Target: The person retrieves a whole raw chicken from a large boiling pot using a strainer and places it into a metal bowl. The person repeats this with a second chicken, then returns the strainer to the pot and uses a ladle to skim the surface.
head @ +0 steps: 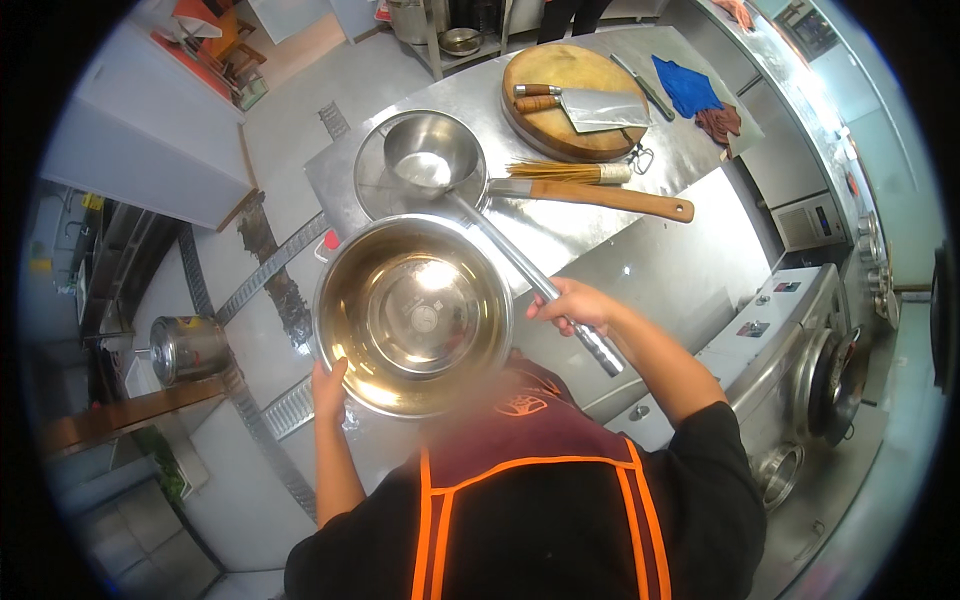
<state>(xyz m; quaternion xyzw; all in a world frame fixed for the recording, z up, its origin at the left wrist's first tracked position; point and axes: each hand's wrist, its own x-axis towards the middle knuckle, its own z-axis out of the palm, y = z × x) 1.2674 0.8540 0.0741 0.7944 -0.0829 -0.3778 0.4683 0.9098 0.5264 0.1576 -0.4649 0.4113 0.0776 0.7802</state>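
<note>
My left hand (328, 386) grips the lower left rim of a large, shiny metal basin (424, 315), its thumb over the edge. The basin's inside shows no food. My right hand (574, 306) is closed around the long metal handle of a deep steel ladle (431, 157). The ladle's bowl is over a round wire-mesh strainer (370, 176) on the steel table (600, 232). From the strainer a wooden handle (615, 199) runs to the right. Beside it lies a bamboo brush (562, 171).
Cleavers (604, 110) lie on a round wooden chopping block (574, 67). A narrow knife (645, 90), a blue cloth (686, 85) and a brown cloth (718, 122) are to its right. A wok stove (772, 360) stands at the right. Another person (574, 19) stands beyond the table.
</note>
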